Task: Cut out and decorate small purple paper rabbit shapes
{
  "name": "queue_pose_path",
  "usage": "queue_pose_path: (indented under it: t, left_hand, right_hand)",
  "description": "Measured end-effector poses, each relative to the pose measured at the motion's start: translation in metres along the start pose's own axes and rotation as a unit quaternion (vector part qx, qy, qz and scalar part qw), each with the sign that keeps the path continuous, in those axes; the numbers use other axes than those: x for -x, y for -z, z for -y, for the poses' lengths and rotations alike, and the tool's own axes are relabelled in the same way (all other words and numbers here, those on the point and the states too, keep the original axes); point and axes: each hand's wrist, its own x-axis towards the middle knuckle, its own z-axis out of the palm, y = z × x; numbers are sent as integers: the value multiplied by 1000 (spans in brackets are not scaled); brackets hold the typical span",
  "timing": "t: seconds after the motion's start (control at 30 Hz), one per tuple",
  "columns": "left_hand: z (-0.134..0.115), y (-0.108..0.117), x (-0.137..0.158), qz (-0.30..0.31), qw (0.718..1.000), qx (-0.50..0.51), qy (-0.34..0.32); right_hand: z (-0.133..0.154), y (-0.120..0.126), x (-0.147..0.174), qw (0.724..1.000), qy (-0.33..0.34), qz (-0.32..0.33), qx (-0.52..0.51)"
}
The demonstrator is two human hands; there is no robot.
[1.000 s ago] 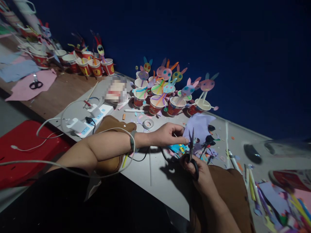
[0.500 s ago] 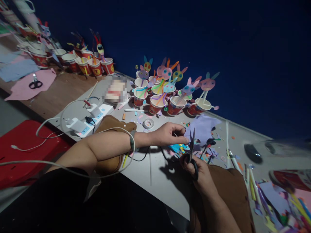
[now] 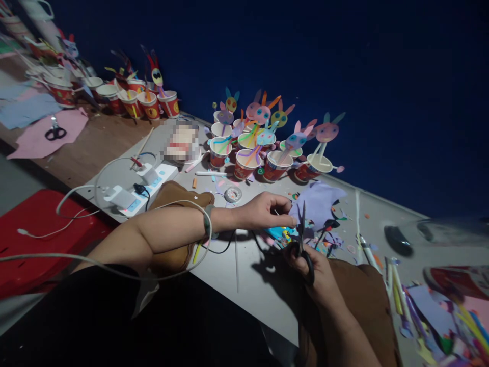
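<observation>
Directions as seen in the head view, 12 o'clock away from the wearer. Cups (image 3: 247,168) bearing paper animal heads (image 3: 296,141) are grouped at 11 to 12 o'clock from the left hand (image 3: 263,211); a second row of cups is seen farther off at 10 o'clock. A tape roll (image 3: 233,194) is noted nearby, between 9 and 10 o'clock. At 9 o'clock, well apart, a white power strip (image 3: 166,176) is placed with adapters plugged in. The left wrist is crossed by a white cable (image 3: 191,203). Brown mats (image 3: 183,193) are partly covered by both forearms. Coloured scraps (image 3: 332,242) are strewn beside and beneath the purple paper (image 3: 319,201). A dark rounded object (image 3: 397,241) is located at 3 o'clock from the scissors (image 3: 301,232).

Labels: print is borne by the red cups, too small to be read; one item near them is masked by pixelation.

Scissors are gripped in the right hand (image 3: 319,270), fingers curled through the loops, blades pointed to 12 o'clock and slightly parted. The purple paper is pinched at its near-left edge between left thumb and fingers, contact partly hidden. It is positioned at 1 o'clock from the scissors, and its left part is overlapped by the blades.
</observation>
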Motion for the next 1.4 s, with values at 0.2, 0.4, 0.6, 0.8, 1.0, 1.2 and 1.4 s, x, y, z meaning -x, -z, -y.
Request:
queue_pose_path:
  t: [0.2,0.4,0.6,0.8,1.0,1.2,1.4]
  left_hand:
    - [-4,0,-1,-5,1000,8,5]
    - [-5,-1,-2,-15,1000,4,23]
    - [-3,0,-2,-16,999,27,7]
    - [-3,1,-3,-24,999,27,8]
    - [-1,-1,-1,-14,999,19,35]
    - [-2,-1,0,-4,999,11,33]
    - [-3,0,0,-1,1000,4,13]
  right_hand:
    - [5,1,0,1000,-5,3,2]
    - [8,0,0,1000,-7,1,4]
    - [8,-1,-1,1000,-2,2,5]
    - [5,-1,0,1000,4,3,2]
    - [4,-1,0,1000,0,13,-1]
    - [6,-3,-1,1000,0,12,4]
    - [9,-3,-1,1000,-11,1,1]
